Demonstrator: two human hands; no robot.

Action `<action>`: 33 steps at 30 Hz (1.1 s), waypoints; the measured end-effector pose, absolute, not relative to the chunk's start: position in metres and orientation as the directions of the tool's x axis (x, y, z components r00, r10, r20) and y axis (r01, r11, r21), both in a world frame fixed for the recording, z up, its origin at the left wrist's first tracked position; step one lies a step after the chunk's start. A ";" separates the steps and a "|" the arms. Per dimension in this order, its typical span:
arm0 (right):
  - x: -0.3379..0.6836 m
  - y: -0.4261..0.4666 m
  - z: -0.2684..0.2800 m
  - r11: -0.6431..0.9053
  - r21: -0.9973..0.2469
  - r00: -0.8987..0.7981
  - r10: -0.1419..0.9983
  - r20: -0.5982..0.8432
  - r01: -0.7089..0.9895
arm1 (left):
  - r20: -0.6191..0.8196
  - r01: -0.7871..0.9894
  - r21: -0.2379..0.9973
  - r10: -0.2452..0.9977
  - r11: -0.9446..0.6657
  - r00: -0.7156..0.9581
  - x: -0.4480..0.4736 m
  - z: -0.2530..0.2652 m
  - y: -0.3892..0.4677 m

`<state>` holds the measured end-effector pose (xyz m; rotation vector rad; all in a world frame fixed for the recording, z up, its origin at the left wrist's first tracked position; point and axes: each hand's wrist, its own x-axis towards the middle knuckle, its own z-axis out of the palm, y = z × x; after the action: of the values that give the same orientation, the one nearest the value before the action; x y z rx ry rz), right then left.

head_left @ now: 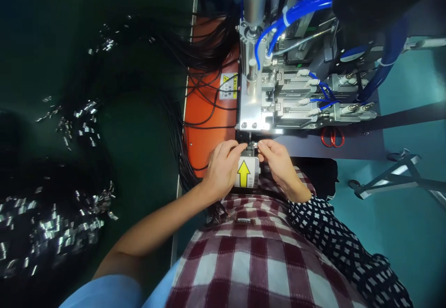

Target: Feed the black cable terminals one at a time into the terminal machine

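Observation:
Both my hands meet at the near end of a machine [251, 99], over a narrow dark track [249, 152]. My left hand [221, 171] is closed, its thumb and fingertips pressed together at the track's left side; what they hold is hidden. From the right, my right hand [280, 164] pinches a small shiny metal connector [255, 145] between thumb and forefinger. Just below the fingertips sits a metal plate with a yellow arrow label [244, 173]. Thin black cables [212, 124] run over the orange machine bed [198, 145] left of the track.
Bundles of black cables with shiny metal ends [66, 229] lie on the dark green surface [139, 159] at left. Blue air hoses [306, 1] arch over the machine. Red-handled scissors [332, 137] rest on the grey plate at right. A wheeled metal stand leg [390, 173] stands beyond.

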<state>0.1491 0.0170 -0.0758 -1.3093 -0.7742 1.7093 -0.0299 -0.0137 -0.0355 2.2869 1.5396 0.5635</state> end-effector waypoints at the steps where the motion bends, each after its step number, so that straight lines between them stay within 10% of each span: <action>1: 0.149 0.017 -0.076 -0.462 -0.855 -0.113 0.887 -0.448 -0.235 | 0.118 0.827 0.468 0.949 -0.313 0.292 -0.032 -0.033 -0.021; 16: 0.149 0.017 -0.073 -0.433 -0.883 -0.102 0.901 -0.421 -0.184 | -0.060 0.957 0.278 0.993 -0.082 0.103 -0.023 -0.025 -0.039; 33: 0.154 0.015 -0.078 -0.442 -0.855 -0.010 0.890 -0.457 -0.271 | 0.104 0.841 0.324 0.900 -0.433 0.423 -0.069 -0.039 -0.013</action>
<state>0.1541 0.0150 -0.0781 -1.3494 -0.7035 1.6140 -0.0694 -0.0129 -0.0388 2.4551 1.5293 0.3866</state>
